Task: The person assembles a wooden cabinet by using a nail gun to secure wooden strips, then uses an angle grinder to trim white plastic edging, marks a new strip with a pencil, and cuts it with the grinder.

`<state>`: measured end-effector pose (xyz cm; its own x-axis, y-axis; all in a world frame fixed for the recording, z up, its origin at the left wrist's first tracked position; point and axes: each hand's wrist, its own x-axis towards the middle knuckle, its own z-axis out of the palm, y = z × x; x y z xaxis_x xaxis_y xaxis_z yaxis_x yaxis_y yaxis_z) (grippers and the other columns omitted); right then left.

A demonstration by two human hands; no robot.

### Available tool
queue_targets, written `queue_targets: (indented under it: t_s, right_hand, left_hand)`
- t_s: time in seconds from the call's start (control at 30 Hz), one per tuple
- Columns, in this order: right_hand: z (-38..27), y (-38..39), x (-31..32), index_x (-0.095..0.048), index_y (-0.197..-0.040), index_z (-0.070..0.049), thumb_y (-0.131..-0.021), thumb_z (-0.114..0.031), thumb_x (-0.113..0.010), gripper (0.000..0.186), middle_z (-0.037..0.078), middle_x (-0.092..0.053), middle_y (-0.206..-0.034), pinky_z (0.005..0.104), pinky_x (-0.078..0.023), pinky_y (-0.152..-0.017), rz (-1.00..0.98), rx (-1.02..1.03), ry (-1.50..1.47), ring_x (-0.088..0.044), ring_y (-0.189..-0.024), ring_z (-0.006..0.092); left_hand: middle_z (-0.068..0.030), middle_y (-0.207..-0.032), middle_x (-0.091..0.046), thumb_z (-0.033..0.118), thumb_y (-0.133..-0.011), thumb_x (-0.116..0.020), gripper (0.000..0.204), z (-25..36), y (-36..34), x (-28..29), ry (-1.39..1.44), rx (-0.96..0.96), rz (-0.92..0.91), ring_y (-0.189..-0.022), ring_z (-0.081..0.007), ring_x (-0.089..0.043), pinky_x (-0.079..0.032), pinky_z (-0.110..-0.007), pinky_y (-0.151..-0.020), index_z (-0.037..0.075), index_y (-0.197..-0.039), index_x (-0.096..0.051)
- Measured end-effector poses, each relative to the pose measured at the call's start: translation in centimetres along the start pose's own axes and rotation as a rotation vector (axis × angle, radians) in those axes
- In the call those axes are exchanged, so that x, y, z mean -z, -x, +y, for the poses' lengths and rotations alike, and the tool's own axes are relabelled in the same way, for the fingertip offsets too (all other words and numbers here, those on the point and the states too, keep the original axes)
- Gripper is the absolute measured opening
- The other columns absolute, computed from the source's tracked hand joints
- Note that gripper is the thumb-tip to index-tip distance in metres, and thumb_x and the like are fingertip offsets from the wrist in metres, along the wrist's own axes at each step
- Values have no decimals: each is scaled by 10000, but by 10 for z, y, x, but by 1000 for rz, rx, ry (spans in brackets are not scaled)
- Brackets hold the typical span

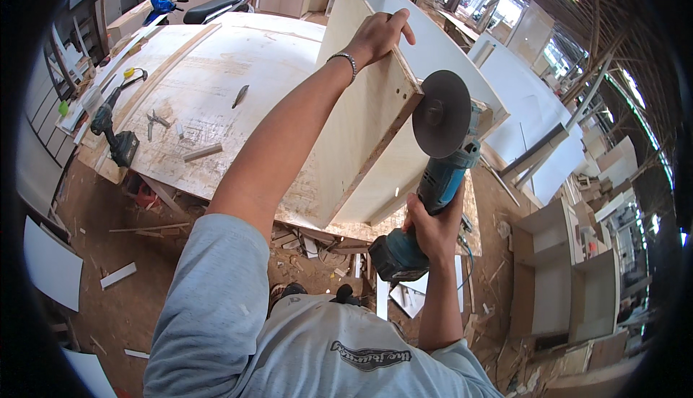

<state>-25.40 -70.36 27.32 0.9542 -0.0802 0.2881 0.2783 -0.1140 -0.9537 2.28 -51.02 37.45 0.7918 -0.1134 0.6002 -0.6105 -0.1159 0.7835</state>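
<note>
My right hand (435, 228) is wrapped round the body of a teal and black cordless angle grinder (442, 181). A large dark disc (442, 113) on the grinder faces up, close to the front corner of a wooden cabinet carcass (354, 145); I cannot tell whether it touches. The carcass has pale plywood sides and white inner faces, and stands on the worktable. My left hand (379, 37) rests over the top edge of the carcass, thumb and fingers bent round the panel. A bracelet sits on that wrist.
The white-topped worktable (281, 73) carries a cordless drill (115, 131), a small clamp-like tool (157, 123) and a wood offcut (203, 152). Scraps litter the brown floor. An open shelf unit (567, 268) stands at right, a white sheet (538, 131) leans behind, and a motorbike (195, 9) is beyond.
</note>
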Motion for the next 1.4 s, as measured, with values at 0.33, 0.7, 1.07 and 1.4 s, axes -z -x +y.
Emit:
queue_targets:
  t_s: [0.33, 0.7, 1.07, 1.4]
  right_hand:
    - [12, -2, 13, -340, -1408, -70, -831, -48, -730, 697, 107, -583, -1015, 301, -529, -539, 31, 77, 138, -622, -681, 158]
    - [86, 73, 129, -276, -1526, -80, -779, -28, -807, 918, 120, -588, -1080, 305, -509, -490, 348, -194, -145, -622, -647, 168]
    - [249, 216, 210, -268, -1576, -75, -822, -112, -786, 916, 97, -604, -923, 315, -502, -503, 593, -618, -158, -599, -598, 170]
    - [236, 181, 120, -399, -1462, -43, -771, -127, -819, 813, 90, -621, -938, 337, -511, -572, -373, -637, 34, -604, -661, 178]
  left_hand:
    - [-36, -541, -476, 549, -1060, -309, 690, -2, -2, 0, -107, -121, -62, -572, -150, -492, -423, -311, -638, 99, -845, -786]
    - [-111, -884, -691, 446, -1107, -292, 619, 17, -9, 17, -223, -132, -274, -979, -172, -644, -449, -319, -981, 7, -1115, -728]
    - [-212, -1402, -545, 293, -992, -601, 612, 111, 171, -21, -516, -113, 24, -1301, -290, -545, -461, -422, -1073, 16, -1505, -415]
    - [-197, -962, -754, 112, -1051, -498, 385, 188, 218, 39, -618, -217, 420, -831, -211, -750, -594, -296, -741, -36, -1405, -518]
